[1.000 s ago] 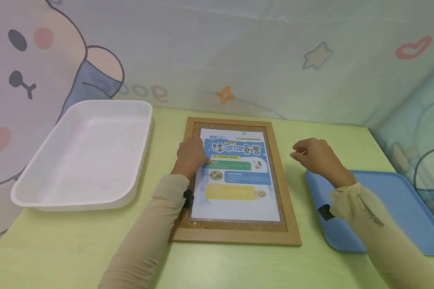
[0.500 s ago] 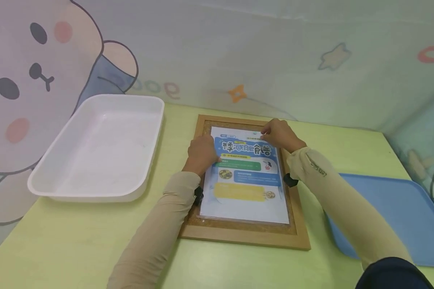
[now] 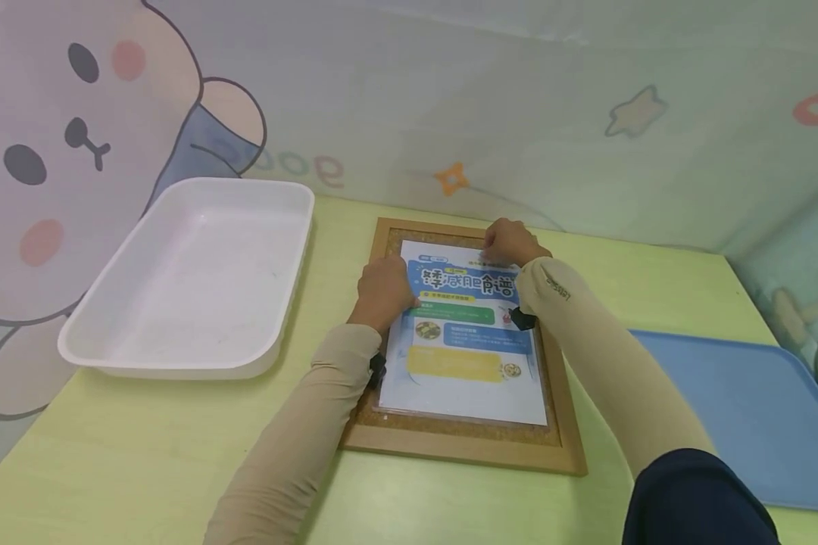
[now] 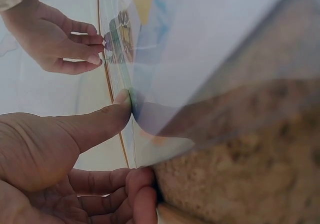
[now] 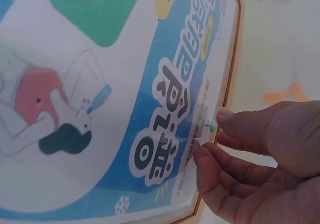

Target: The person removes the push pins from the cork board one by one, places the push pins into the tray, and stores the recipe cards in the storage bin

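A wood-framed corkboard point(image 3: 463, 453) lies flat on the table with a blue-and-white printed poster point(image 3: 460, 401) in a clear sleeve on it. My left hand point(image 3: 383, 291) grips the board's left side, thumb on the poster's edge and fingers curled against the frame in the left wrist view. At the poster's top right, my right hand point(image 3: 511, 244) has its thumb and fingertips gathered around a green push pin point(image 5: 213, 126). A short length of the pin's needle shows beside its head in the right wrist view. In the head view the right hand hides the pin.
To the left of the board stands a white plastic tub point(image 3: 198, 280). A blue tray point(image 3: 736, 416) lies at the right, partly behind the right arm. Behind the table point(image 3: 143, 462) hangs a cloth point(image 3: 409, 83) printed with cartoon figures. A dark sleeve point(image 3: 695, 499) shows at bottom right.
My right hand has moved left from beside the blue tray to the pin at the poster's top. The left hand keeps its grip on the board. The head view has shifted slightly.
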Action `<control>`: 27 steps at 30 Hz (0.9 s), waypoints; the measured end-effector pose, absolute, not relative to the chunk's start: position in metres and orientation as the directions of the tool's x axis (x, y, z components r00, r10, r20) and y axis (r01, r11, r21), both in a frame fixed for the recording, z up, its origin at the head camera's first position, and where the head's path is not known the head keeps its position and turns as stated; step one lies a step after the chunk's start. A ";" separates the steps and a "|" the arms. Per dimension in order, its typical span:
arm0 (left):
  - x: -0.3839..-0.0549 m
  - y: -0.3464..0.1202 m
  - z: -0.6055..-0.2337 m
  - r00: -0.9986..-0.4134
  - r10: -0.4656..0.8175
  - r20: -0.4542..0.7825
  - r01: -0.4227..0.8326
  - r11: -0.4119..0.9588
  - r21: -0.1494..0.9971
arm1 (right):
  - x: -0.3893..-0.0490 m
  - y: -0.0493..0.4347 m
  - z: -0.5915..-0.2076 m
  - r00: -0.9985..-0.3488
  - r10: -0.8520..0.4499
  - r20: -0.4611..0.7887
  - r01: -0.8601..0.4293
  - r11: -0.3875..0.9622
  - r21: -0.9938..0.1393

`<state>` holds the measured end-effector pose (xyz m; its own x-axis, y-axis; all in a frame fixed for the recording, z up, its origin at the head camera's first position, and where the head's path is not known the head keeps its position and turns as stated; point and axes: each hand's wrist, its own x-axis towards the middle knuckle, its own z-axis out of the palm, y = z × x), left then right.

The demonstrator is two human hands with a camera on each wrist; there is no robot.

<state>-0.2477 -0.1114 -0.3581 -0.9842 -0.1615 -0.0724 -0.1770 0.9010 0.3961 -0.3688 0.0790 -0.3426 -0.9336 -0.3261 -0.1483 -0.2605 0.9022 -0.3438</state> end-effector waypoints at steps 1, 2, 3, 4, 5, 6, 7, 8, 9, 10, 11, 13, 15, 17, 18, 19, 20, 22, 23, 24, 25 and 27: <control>-0.248 -0.112 -0.358 -0.984 -0.164 -0.073 -0.179 0.901 0.395 | -0.370 0.077 -0.343 -0.934 -0.320 -0.159 -0.252 0.905 -0.344; -0.248 -0.112 -0.359 -0.983 -0.166 -0.074 -0.181 0.902 0.393 | -0.370 0.075 -0.344 -0.933 -0.317 -0.168 -0.246 0.907 -0.343; -0.248 -0.112 -0.359 -0.983 -0.169 -0.077 -0.186 0.902 0.390 | -0.371 0.073 -0.345 -0.932 -0.315 -0.178 -0.242 0.909 -0.339; -0.248 -0.112 -0.359 -0.982 -0.171 -0.078 -0.188 0.902 0.389 | -0.372 0.072 -0.345 -0.931 -0.313 -0.186 -0.239 0.911 -0.336; -0.249 -0.112 -0.359 -0.982 -0.173 -0.079 -0.190 0.902 0.387 | -0.373 0.070 -0.346 -0.931 -0.308 -0.194 -0.233 0.915 -0.330; -0.249 -0.111 -0.360 -0.982 -0.173 -0.079 -0.190 0.903 0.385 | -0.375 0.068 -0.347 -0.931 -0.304 -0.202 -0.230 0.919 -0.321; -0.250 -0.111 -0.360 -0.982 -0.173 -0.079 -0.190 0.904 0.384 | -0.376 0.067 -0.347 -0.931 -0.299 -0.209 -0.227 0.923 -0.311; -0.250 -0.111 -0.360 -0.982 -0.172 -0.077 -0.189 0.905 0.382 | -0.378 0.066 -0.348 -0.932 -0.294 -0.214 -0.224 0.927 -0.300; -0.250 -0.110 -0.360 -0.982 -0.173 -0.077 -0.189 0.904 0.382 | -0.379 0.066 -0.349 -0.932 -0.290 -0.219 -0.221 0.930 -0.293; -0.251 -0.110 -0.360 -0.982 -0.172 -0.076 -0.188 0.905 0.382 | -0.380 0.065 -0.349 -0.932 -0.285 -0.224 -0.216 0.933 -0.288; -0.251 -0.110 -0.360 -0.982 -0.172 -0.077 -0.189 0.905 0.380 | -0.381 0.064 -0.349 -0.931 -0.282 -0.230 -0.213 0.935 -0.283; -0.251 -0.109 -0.360 -0.981 -0.178 -0.078 -0.194 0.905 0.379 | -0.383 0.063 -0.350 -0.928 -0.283 -0.242 -0.212 0.936 -0.281; -0.251 -0.109 -0.360 -0.980 -0.184 -0.079 -0.200 0.902 0.381 | -0.386 0.063 -0.351 -0.925 -0.283 -0.253 -0.211 0.937 -0.277; -0.252 -0.110 -0.361 -0.979 -0.187 -0.075 -0.202 0.901 0.383 | -0.389 0.063 -0.352 -0.921 -0.284 -0.266 -0.212 0.940 -0.267; -0.252 -0.110 -0.362 -0.980 -0.186 -0.074 -0.200 0.901 0.386 | -0.390 0.062 -0.352 -0.919 -0.280 -0.276 -0.210 0.943 -0.258; -0.252 -0.110 -0.362 -0.980 -0.188 -0.072 -0.201 0.899 0.388 | -0.391 0.062 -0.352 -0.918 -0.275 -0.286 -0.207 0.947 -0.245; -0.253 -0.110 -0.362 -0.979 -0.189 -0.072 -0.202 0.900 0.387 | -0.392 0.062 -0.351 -0.916 -0.269 -0.296 -0.203 0.950 -0.237; -0.253 -0.110 -0.362 -0.980 -0.189 -0.071 -0.201 0.901 0.385 | -0.393 0.061 -0.350 -0.913 -0.264 -0.311 -0.198 0.953 -0.229; -0.253 -0.110 -0.362 -0.980 -0.188 -0.071 -0.201 0.902 0.383 | -0.393 0.061 -0.348 -0.912 -0.258 -0.318 -0.191 0.955 -0.228; -0.253 -0.110 -0.362 -0.979 -0.188 -0.073 -0.201 0.902 0.381 | -0.393 0.061 -0.347 -0.912 -0.257 -0.319 -0.191 0.956 -0.223; -0.253 -0.110 -0.362 -0.979 -0.190 -0.074 -0.204 0.904 0.376 | -0.392 0.060 -0.346 -0.914 -0.255 -0.316 -0.190 0.956 -0.225; -0.253 -0.111 -0.362 -0.980 -0.186 -0.074 -0.200 0.907 0.370 | -0.389 0.058 -0.344 -0.920 -0.250 -0.303 -0.184 0.956 -0.229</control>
